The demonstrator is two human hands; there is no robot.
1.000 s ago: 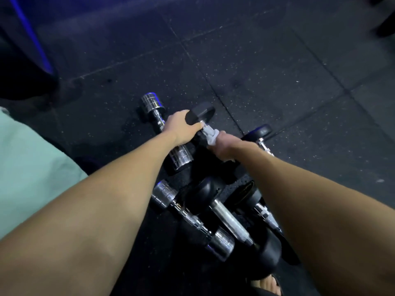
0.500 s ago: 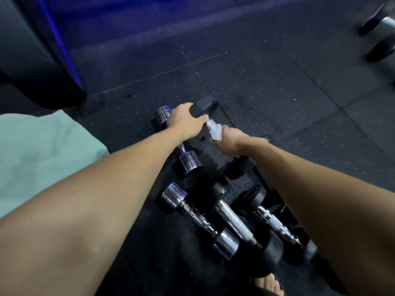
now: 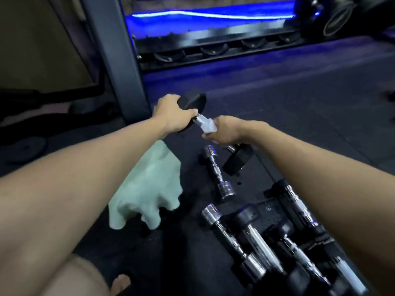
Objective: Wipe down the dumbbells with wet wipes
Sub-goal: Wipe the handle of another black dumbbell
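Biggest change is the view: it is tilting up, so a rack [image 3: 213, 43] with blue light and the dark upright post [image 3: 119, 67] are now showing far, where only floor [image 3: 277, 107] was showing a second ago. The green cloth [image 3: 149, 189] is now lying fully in view, near left, under the left forearm.

The held dumbbell [image 3: 192, 101] is coming up higher off the floor and further from the pile than a second ago. Left hand [image 3: 171, 113] is gripping its far black head, fingers curled round it. Right hand [image 3: 226, 131] is gripping the white wipe [image 3: 208, 126] wrapped round the handle, fingers closed on it. The wipe is sitting just beside the far head; the near head [image 3: 237, 161] is hanging below the right hand. Judging by this, the handle wipe is under way and the heads are probably still to do.

Other dumbbells are lying on the floor: a small chrome one [image 3: 218, 171] just near of the held one, a pile of chrome and black ones [image 3: 267, 242] near right, partly under the right forearm. Whether they are wiped yet, cannot tell.

Writing: faint marks on a black head in the pile, near right, and a ring mark on a dark round object [image 3: 335, 20] far right; both too blurred to read. No brand legible.
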